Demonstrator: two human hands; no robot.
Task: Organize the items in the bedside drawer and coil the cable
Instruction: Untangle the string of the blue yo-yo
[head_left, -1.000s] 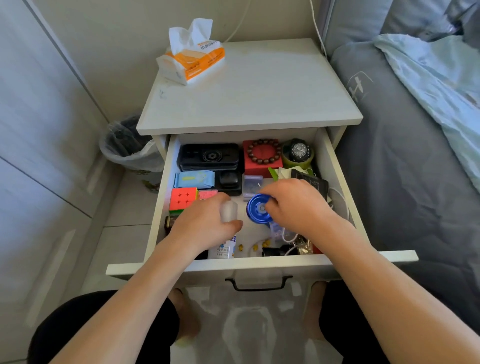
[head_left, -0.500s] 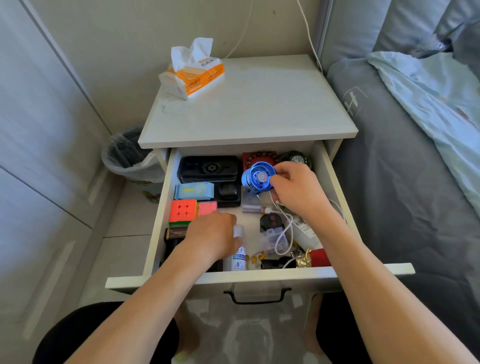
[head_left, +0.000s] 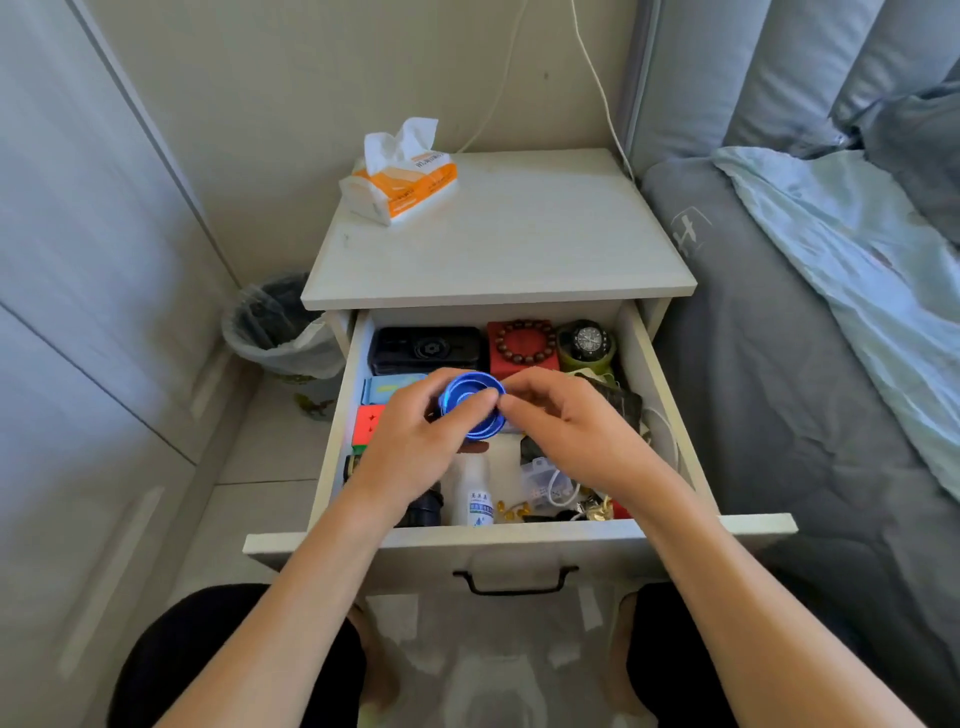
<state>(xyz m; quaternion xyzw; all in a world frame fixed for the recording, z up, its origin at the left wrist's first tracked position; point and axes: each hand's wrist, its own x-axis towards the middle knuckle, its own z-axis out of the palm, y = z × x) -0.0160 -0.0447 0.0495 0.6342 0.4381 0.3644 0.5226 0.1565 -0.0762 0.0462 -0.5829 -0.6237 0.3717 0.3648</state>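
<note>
Both hands hold a blue metal yo-yo above the open bedside drawer.

The left hand (head_left: 415, 441) curls round the blue yo-yo (head_left: 471, 405) from below, thumb on its upper face; the right hand (head_left: 566, 431) pinches its right rim with its fingertips. The disc tilts, flat face toward the camera, over the drawer (head_left: 519, 535) middle, near the white cable (head_left: 563, 488).

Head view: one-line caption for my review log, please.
Both hands, left hand and right hand, hold a blue round spool above the open bedside drawer full of small items.
</note>
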